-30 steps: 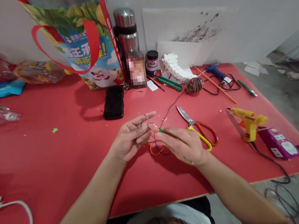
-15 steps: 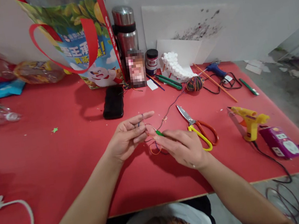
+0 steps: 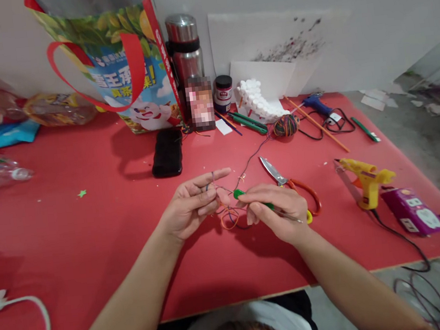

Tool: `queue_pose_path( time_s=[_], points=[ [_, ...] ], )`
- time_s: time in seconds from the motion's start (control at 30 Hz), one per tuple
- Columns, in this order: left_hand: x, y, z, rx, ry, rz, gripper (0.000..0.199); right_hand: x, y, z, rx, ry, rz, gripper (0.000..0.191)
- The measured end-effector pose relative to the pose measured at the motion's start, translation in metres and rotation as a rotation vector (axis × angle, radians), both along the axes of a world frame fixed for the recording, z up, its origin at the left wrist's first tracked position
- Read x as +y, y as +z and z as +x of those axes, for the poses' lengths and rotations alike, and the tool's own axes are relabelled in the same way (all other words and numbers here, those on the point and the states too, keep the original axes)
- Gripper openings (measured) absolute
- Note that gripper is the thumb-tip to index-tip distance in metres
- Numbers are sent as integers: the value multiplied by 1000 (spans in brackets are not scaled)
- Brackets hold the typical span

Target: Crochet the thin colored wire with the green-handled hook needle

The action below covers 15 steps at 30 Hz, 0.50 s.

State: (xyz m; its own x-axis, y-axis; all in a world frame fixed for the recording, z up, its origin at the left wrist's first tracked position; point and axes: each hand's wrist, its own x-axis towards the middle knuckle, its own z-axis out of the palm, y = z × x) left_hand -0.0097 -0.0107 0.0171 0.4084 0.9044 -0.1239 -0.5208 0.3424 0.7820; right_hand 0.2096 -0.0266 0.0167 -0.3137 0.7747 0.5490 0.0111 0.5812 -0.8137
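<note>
Left of scissors, our left hand pinches yarn; our right hand grips green hook. We seem mid-stitch; next pull likely needs steady tension.

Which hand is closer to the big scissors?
Right. The right hand is close by the scissors, partly hiding their yellow handle from view; the left hand is farther away, off to their left.

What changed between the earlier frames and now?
The right hand turned and shifted slightly right, drawing the slim green-and-metal tool away from the left hand. Nothing was taken up or let go. The left hand and the round multicoloured yarn ball stayed nearly put.
</note>
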Motion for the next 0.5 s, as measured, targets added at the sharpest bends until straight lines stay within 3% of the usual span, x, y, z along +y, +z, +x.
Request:
queue_pose_path(
  time_s=[0.1, 0.23, 0.33, 0.5],
  points=[
    [-2, 0, 2, -32, -7, -38, 45, 1, -3, -1, -67, -31, 63, 36],
    [-3, -1, 5, -147, -35, -130, 46, 0, -11, -3, -336, -117, 404, 44],
    [-3, 0, 8, -197, 15, -176, 47, -4, -19, -5, -526, -231, 619, 51],
    [-1, 3, 8, -61, 140, -90, 42, -12, -21, -12, -627, -315, 717, 54]
  ],
)
